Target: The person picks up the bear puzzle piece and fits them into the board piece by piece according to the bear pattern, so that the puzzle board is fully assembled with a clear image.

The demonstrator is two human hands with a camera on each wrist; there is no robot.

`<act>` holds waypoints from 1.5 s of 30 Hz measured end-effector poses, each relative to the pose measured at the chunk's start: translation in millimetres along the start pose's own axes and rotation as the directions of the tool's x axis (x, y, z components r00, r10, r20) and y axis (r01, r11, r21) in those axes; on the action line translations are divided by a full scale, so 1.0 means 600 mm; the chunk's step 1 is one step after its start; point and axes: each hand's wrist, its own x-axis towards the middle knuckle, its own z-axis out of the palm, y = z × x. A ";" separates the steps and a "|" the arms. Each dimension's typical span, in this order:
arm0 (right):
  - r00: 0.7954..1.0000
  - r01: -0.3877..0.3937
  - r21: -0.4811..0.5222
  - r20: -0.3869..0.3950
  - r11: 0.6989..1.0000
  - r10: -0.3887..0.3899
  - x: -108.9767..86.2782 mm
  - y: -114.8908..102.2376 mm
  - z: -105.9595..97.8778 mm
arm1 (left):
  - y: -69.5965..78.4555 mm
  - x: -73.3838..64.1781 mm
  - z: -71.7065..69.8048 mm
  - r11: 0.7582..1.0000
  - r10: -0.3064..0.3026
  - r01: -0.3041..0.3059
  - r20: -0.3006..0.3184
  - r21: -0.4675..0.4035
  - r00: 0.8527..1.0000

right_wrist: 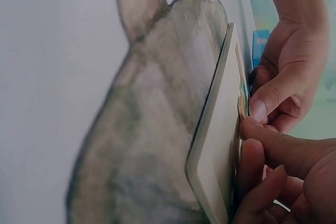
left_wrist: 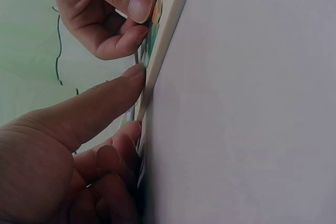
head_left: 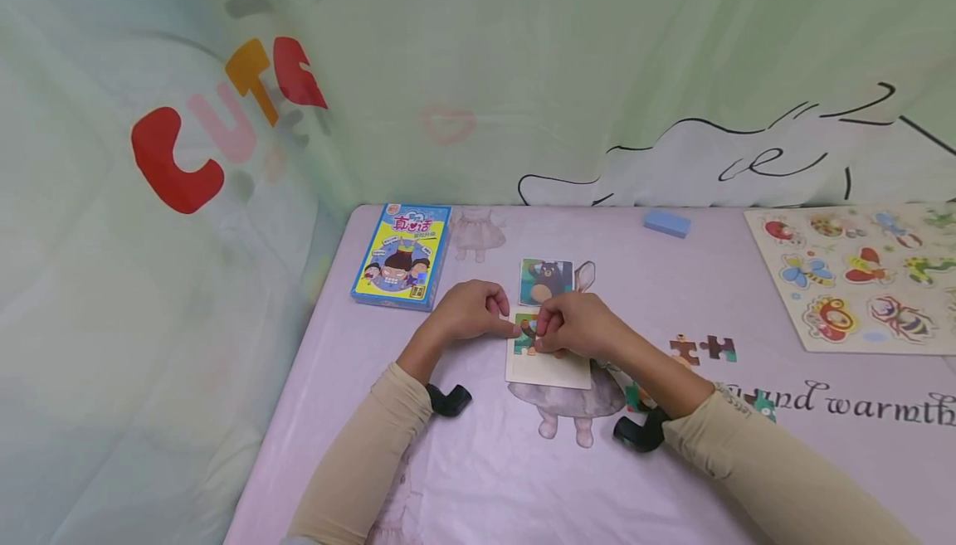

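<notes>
A pale wooden puzzle board (head_left: 548,373) lies flat, with jigsaw pieces (head_left: 522,338) fitted in its upper left part. My left hand (head_left: 472,311) is at the board's left edge, its thumb straight and touching the top, the index fingertip by the rim. My right hand (head_left: 585,325) reaches over the board and pinches a small orange-edged puzzle piece (left_wrist: 157,12) between thumb and fingers, low over the board; the fingers hide most of that piece. Just above the board is a bear picture card (head_left: 548,281).
Loose puzzle pieces (head_left: 719,347) lie right of the board, some partly behind the right forearm. A blue-yellow card box (head_left: 402,257) stands at the back left. A blue block (head_left: 667,223) sits at the back, and an insect puzzle board (head_left: 859,279) at the right.
</notes>
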 end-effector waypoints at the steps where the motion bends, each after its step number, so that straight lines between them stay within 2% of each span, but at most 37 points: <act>1: 1.000 0.001 0.000 -0.001 1.000 -0.001 0.000 0.000 0.000 | 0.000 0.000 0.000 1.000 -0.001 0.001 0.000 0.001 1.000; 15: 1.000 0.006 -0.009 -0.028 1.000 -0.006 -0.001 -0.003 0.003 | 0.001 0.000 0.003 1.000 -0.001 0.001 -0.020 0.025 1.000; 26: 0.998 0.040 -0.098 -0.048 0.994 -0.045 0.001 -0.006 0.003 | 0.009 -0.001 0.008 0.995 -0.028 0.029 -0.011 0.096 1.000; 31: 0.998 0.014 -0.099 -0.062 0.995 -0.020 0.002 -0.007 0.005 | 0.013 -0.003 0.009 0.991 -0.023 0.024 -0.008 0.132 1.000; 36: 0.997 0.005 -0.115 -0.078 0.993 -0.014 0.002 -0.009 0.007 | 0.015 -0.005 0.006 0.992 -0.022 0.021 0.000 0.122 1.000; 45: 0.998 -0.013 -0.050 -0.058 0.999 0.010 0.001 -0.006 0.008 | 0.017 -0.003 0.008 0.990 -0.041 0.039 0.006 0.136 0.999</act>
